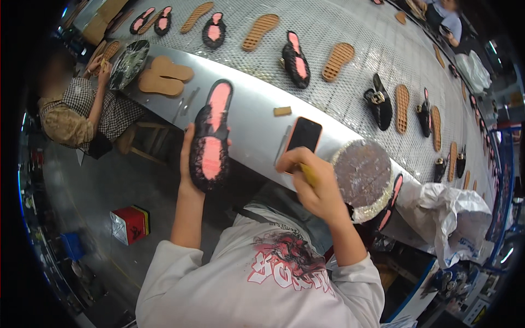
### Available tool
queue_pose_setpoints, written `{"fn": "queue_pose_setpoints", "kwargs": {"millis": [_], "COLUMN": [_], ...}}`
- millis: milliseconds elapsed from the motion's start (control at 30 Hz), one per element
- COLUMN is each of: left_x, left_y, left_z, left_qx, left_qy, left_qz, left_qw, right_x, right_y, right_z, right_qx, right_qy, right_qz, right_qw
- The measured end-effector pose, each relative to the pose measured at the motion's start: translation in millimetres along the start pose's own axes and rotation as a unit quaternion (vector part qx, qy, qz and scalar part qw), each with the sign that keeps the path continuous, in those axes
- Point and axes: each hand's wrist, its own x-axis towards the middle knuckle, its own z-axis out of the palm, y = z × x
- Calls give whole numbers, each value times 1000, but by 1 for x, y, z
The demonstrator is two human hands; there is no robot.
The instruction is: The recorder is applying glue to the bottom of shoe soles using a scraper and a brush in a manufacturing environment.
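Note:
A black woven slipper (pixel 205 128) with a pink insole stands toe-down, sole away from me. My left hand (pixel 187 167) is closed around its left side, over the table's near edge. My right hand (pixel 317 186) is closed on a small yellow piece (pixel 309 175), whose kind I cannot make out, partly hidden by the fingers. Just beyond that hand lies a phone (pixel 305 134) in an orange case, with a thin pale stick (pixel 283 143) beside it. Farther back sits a small tan block (pixel 283 111). A round, brown-topped pad (pixel 363 172) wrapped in clear plastic is right of my hand.
Past the metal table (pixel 251 117) runs a mesh conveyor (pixel 322 27) with black slippers and tan soles (pixel 339 61). Flat tan soles (pixel 161 82) lie at the left, where a co-worker (pixel 76 109) sits. White plastic bags (pixel 448 210) are at right. A red tin (pixel 130 225) stands on the floor.

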Motion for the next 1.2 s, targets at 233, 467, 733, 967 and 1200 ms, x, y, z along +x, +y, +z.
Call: {"fn": "queue_pose_setpoints", "kwargs": {"millis": [233, 467, 733, 967, 1200], "left_x": [-30, -33, -8, 6, 13], "left_y": [31, 43, 54, 49, 40], "left_z": [-57, -78, -87, -74, -64], "left_qx": [-24, 5, -65, -50, -75], "left_qy": [59, 123, 63, 31, 11], "left_qz": [61, 64, 28, 8, 3], "left_qw": [996, 990, 996, 998, 997], "right_x": [134, 171, 185, 178, 139], "right_y": [74, 106, 97, 93, 47], "right_z": [117, 163, 141, 119, 93], "right_qx": [-250, -297, -283, -272, 30], "right_qy": [-47, -40, -48, -48, 25], "right_qz": [98, 206, 216, 200, 218], "right_qw": [962, 932, 933, 940, 975]}}
